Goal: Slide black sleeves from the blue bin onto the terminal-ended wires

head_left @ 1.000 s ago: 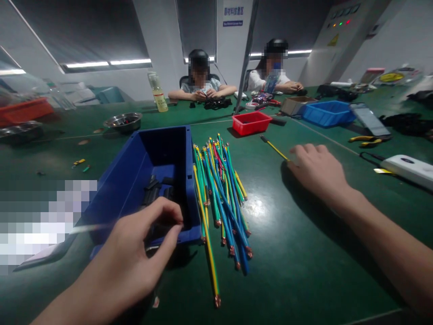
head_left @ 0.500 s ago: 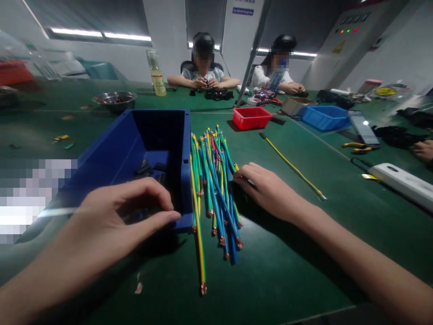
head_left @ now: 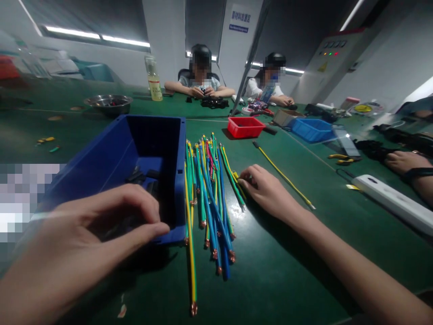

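Observation:
My left hand (head_left: 111,225) hovers over the near end of a deep blue bin (head_left: 98,140), thumb and index finger brought together in a pinch. Whatever may be between those fingertips is hidden. Small black pieces (head_left: 135,175) lie inside the bin. Right of it, a bundle of cut wires (head_left: 211,198) in green-yellow, blue and red lies on the table, several with bare copper ends. At the bundle's right side, my right hand (head_left: 259,183) has its fingers closed on a yellow-green wire (head_left: 236,175); much of this wire is hidden by the hand.
A single yellow wire (head_left: 284,175) lies to the right. Beyond are a red tray (head_left: 245,128), a light blue tray (head_left: 311,131), a metal bowl (head_left: 110,104) and a bottle (head_left: 154,83). A white power strip (head_left: 389,198) and pliers (head_left: 343,159) are at right. Co-workers sit across.
The view has shifted slightly. A green-yellow wire now lies apart at the bundle's right edge, its lower end in sight beside my right hand. My left hand keeps its pinch.

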A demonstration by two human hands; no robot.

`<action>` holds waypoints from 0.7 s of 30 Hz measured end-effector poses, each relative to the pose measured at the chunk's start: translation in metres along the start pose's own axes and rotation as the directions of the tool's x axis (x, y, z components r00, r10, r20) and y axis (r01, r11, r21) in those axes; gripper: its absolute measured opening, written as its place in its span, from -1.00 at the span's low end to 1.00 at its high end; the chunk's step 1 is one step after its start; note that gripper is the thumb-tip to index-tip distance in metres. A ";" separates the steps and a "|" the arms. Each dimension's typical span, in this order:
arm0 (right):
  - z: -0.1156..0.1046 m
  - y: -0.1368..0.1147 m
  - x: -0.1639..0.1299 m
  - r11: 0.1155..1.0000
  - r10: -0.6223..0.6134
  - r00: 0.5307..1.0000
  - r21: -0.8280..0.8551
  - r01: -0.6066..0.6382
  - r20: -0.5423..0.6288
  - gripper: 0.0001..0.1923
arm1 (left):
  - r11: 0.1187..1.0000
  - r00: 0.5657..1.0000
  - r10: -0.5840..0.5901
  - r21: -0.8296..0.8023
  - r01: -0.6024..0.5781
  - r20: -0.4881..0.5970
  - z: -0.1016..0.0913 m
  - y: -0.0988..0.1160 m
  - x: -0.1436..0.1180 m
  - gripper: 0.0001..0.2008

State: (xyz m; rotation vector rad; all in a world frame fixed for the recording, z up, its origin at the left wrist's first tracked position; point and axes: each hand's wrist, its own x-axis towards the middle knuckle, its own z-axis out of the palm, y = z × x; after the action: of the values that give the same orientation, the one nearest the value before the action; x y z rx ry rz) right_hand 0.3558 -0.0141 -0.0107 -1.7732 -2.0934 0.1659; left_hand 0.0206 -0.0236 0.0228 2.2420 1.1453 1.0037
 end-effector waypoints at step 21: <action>0.009 0.003 -0.005 0.981 -0.116 0.993 -0.155 0.117 0.020 -0.80 | 0.806 0.849 0.517 0.272 -0.526 0.109 0.015 0.012 -0.004 -0.75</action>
State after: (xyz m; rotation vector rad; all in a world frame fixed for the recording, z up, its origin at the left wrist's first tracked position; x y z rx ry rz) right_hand 0.3555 -0.0175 -0.0211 -1.7319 -2.2653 -0.0215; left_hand 0.0368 -0.0348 0.0188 2.9006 0.6973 1.0422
